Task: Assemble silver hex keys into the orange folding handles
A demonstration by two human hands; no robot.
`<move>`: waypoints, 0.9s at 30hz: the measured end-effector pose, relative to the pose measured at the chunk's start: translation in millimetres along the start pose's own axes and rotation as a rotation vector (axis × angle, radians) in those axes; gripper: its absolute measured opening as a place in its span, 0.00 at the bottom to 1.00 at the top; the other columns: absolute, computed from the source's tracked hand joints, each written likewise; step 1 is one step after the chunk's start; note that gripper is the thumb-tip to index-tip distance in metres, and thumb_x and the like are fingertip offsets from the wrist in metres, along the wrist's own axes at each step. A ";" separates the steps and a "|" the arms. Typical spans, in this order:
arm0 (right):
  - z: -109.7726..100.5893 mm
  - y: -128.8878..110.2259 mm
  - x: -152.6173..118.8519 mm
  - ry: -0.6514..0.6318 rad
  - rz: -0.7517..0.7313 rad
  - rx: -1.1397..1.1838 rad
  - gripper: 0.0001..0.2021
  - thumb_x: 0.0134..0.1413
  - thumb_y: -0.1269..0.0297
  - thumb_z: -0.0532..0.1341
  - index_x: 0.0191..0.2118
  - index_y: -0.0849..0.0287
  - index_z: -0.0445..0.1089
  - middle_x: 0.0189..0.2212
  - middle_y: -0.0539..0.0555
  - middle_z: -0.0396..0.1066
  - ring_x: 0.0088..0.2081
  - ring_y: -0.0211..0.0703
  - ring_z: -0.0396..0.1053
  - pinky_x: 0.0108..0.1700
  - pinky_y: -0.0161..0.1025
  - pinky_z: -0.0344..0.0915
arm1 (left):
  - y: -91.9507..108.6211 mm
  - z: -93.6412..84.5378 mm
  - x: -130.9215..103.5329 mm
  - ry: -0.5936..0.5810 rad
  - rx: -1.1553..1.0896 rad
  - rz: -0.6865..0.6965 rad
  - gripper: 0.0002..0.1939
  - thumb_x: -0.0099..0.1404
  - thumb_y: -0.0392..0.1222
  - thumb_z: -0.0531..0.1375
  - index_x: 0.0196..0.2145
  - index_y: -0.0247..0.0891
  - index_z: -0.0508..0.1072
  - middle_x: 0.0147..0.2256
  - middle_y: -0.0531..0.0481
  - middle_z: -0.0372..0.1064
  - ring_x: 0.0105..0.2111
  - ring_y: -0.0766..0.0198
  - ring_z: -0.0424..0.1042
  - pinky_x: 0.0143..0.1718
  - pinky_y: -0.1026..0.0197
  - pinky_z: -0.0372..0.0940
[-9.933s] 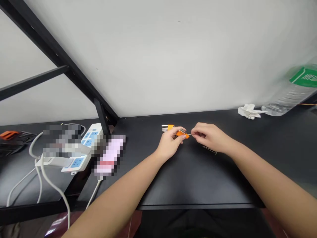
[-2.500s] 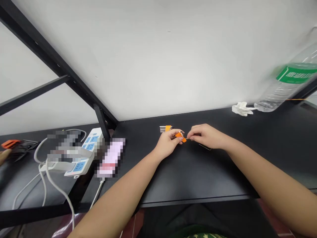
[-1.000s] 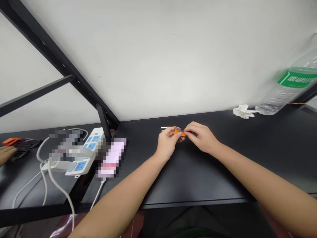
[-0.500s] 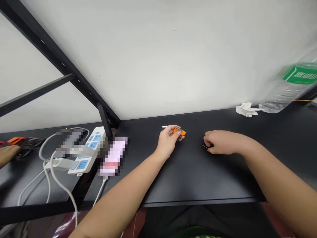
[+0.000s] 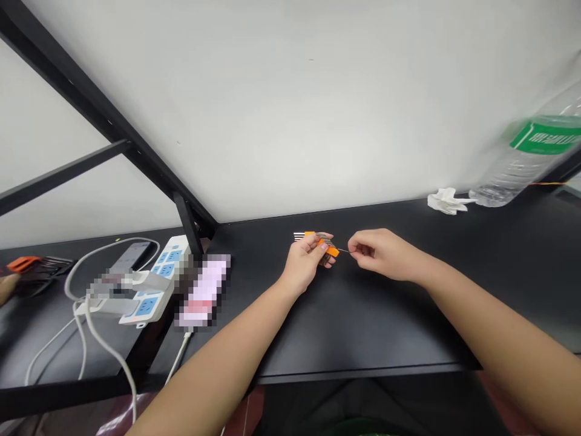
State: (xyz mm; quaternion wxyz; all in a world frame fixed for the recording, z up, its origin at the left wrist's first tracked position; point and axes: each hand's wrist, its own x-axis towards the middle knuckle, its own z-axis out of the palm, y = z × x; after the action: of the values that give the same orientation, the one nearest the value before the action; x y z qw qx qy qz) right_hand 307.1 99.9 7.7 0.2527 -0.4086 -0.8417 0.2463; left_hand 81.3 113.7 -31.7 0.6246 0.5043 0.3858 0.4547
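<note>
My left hand [image 5: 300, 266] is closed around an orange hex key holder [image 5: 330, 249], with several metal keys in it. Silver key ends [image 5: 298, 236] stick out past the fingers on the left. Just to the right, my right hand [image 5: 381, 253] pinches a thin hex key [image 5: 344, 250]. That key's far tip meets the holder's right end; whether it sits inside a slot I cannot tell. Both hands are above the black tabletop [image 5: 363, 327]. My left fingers cover part of the holder.
A power strip [image 5: 146, 307] with white cables and a blurred phone [image 5: 205, 290] lie left. Crumpled tissue [image 5: 448, 201] and a large plastic bottle [image 5: 503, 175] stand by the wall. Another person's hand [image 5: 6, 287] is near an orange tool set [image 5: 23, 264] at far left.
My right hand has moved left with the thin hex key, bringing its tip to the orange holder. The other person's hand at far left has drawn back toward the edge.
</note>
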 end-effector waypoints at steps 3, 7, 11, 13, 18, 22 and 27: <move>-0.2 -0.3 0.2 0.005 -0.033 -0.023 0.05 0.56 0.72 0.58 0.33 0.57 0.69 0.28 0.50 0.70 0.28 0.36 0.64 0.33 0.34 0.60 | -0.5 -0.1 0.2 -0.003 -0.004 0.002 0.24 0.60 0.53 0.71 0.46 0.33 0.76 0.31 0.49 0.74 0.26 0.65 0.75 0.28 0.63 0.71; -0.6 -1.5 -0.1 -0.020 -0.058 -0.048 0.06 0.58 0.72 0.57 0.32 0.58 0.69 0.28 0.50 0.68 0.29 0.36 0.63 0.34 0.34 0.60 | 0.7 0.9 -0.4 -0.023 0.005 0.001 0.23 0.60 0.53 0.70 0.45 0.32 0.76 0.31 0.48 0.75 0.26 0.65 0.75 0.29 0.63 0.71; -3.3 -2.7 -1.4 -0.010 -0.059 -0.051 0.06 0.60 0.70 0.57 0.33 0.58 0.69 0.28 0.49 0.68 0.28 0.36 0.62 0.33 0.34 0.59 | 2.2 1.8 -1.0 -0.041 0.006 -0.001 0.23 0.60 0.53 0.70 0.45 0.33 0.76 0.31 0.48 0.75 0.26 0.65 0.74 0.29 0.62 0.71; -5.2 -2.9 -2.2 -0.008 -0.047 -0.056 0.06 0.61 0.70 0.57 0.33 0.58 0.69 0.28 0.49 0.68 0.29 0.36 0.63 0.33 0.34 0.59 | 2.4 1.9 -1.2 -0.048 0.002 -0.005 0.23 0.60 0.53 0.71 0.45 0.33 0.76 0.30 0.48 0.75 0.25 0.66 0.74 0.28 0.62 0.70; -9.0 -3.0 -3.7 -0.024 -0.079 -0.094 0.08 0.63 0.70 0.56 0.32 0.58 0.69 0.29 0.50 0.68 0.30 0.36 0.64 0.34 0.34 0.58 | 2.9 2.1 -2.3 -0.060 0.015 -0.016 0.23 0.60 0.53 0.71 0.45 0.33 0.76 0.31 0.48 0.75 0.26 0.66 0.74 0.28 0.63 0.70; -10.8 -3.0 -3.5 -0.046 -0.084 -0.125 0.09 0.65 0.68 0.56 0.33 0.58 0.71 0.29 0.50 0.69 0.30 0.37 0.64 0.33 0.35 0.58 | 2.6 1.5 -2.2 -0.063 0.020 -0.020 0.23 0.60 0.53 0.70 0.45 0.33 0.76 0.31 0.48 0.75 0.26 0.66 0.75 0.29 0.63 0.70; -9.7 -1.7 -3.7 -0.014 -0.057 -0.077 0.09 0.66 0.65 0.58 0.35 0.57 0.75 0.30 0.52 0.71 0.30 0.38 0.68 0.33 0.36 0.62 | -1.8 1.9 -1.3 -0.103 0.069 -0.053 0.25 0.59 0.53 0.71 0.46 0.32 0.76 0.30 0.48 0.76 0.25 0.66 0.74 0.29 0.63 0.70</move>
State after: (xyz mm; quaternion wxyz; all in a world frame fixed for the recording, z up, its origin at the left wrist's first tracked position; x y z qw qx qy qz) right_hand 314.1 98.0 15.3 0.2378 -0.3922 -0.8636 0.2094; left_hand 83.1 111.7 -33.1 0.6376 0.5379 0.3817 0.3979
